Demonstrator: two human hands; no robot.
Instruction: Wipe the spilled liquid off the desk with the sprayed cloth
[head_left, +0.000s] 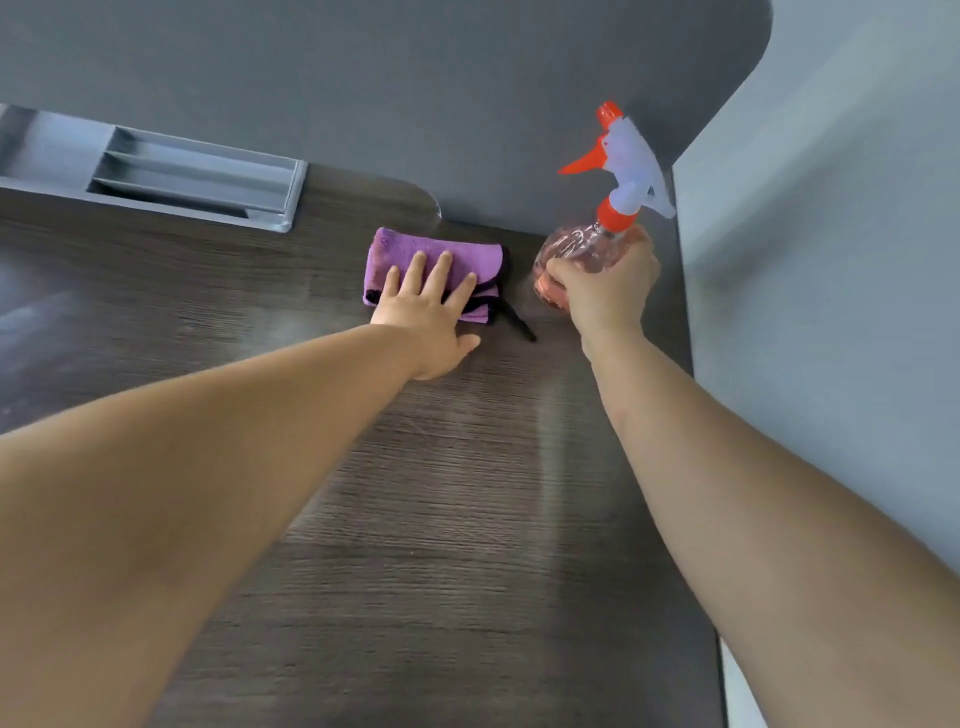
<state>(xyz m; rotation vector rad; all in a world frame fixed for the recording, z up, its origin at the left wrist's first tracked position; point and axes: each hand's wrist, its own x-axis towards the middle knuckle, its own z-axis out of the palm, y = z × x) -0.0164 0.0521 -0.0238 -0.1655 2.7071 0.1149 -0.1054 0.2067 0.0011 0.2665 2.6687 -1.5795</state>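
One grey tray (197, 176) with long slots sits sunk into the rear left of a dark wood-grain desk (441, 519). Toward the back, the left hand (426, 317) lies flat, fingers spread, pressing one folded purple cloth (395, 247) with black edging onto the desktop; the thumb rests on bare wood. Just right of the cloth, the right hand (602, 291) wraps its fingers around one clear bottle (576, 249) with an orange-and-white trigger head, tilted and held by its body. The bottle looks pink-tinted, though its fill level is unclear. A grey partition (415, 78) stands behind.
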